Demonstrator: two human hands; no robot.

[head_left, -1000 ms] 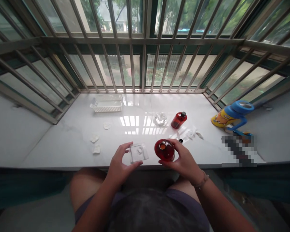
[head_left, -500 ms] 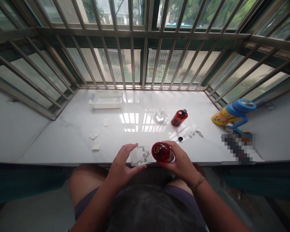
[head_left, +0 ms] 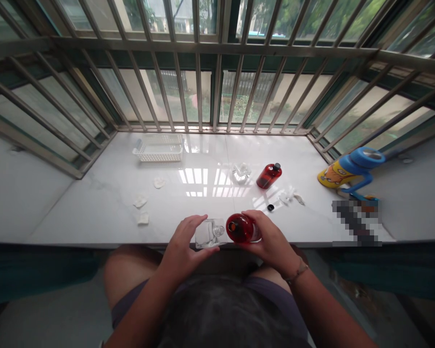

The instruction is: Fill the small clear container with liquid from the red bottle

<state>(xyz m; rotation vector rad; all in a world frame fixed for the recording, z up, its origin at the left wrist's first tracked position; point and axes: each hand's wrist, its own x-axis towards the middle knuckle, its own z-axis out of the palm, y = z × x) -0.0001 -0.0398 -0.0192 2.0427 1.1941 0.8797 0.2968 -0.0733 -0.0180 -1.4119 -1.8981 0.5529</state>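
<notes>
A square clear glass bottle [head_left: 206, 235] with a short open neck is gripped between the thumb and fingers of my left hand [head_left: 183, 246]. Close on its right, my right hand [head_left: 270, 241] is wrapped around an uncapped red bottle [head_left: 241, 228]. The red bottle tilts left, its open mouth near the glass bottle's neck. Whether liquid runs between the two cannot be made out. Both bottles are at the front edge of the white counter [head_left: 105, 208]. Just beyond my right hand lies a small black cap [head_left: 270, 208].
Behind stand a capped red bottle [head_left: 269, 176] and a clear glass piece [head_left: 241, 173]. Crumpled clear plastic [head_left: 287, 195] lies right of the cap. A white basket [head_left: 159, 153] and several white scraps [head_left: 143, 219] are at left, a blue-yellow flask [head_left: 342, 169] at right. Window bars line the back.
The red bottle in my right hand has tipped slightly further left toward the glass bottle's neck. My left hand has stayed nearly still.
</notes>
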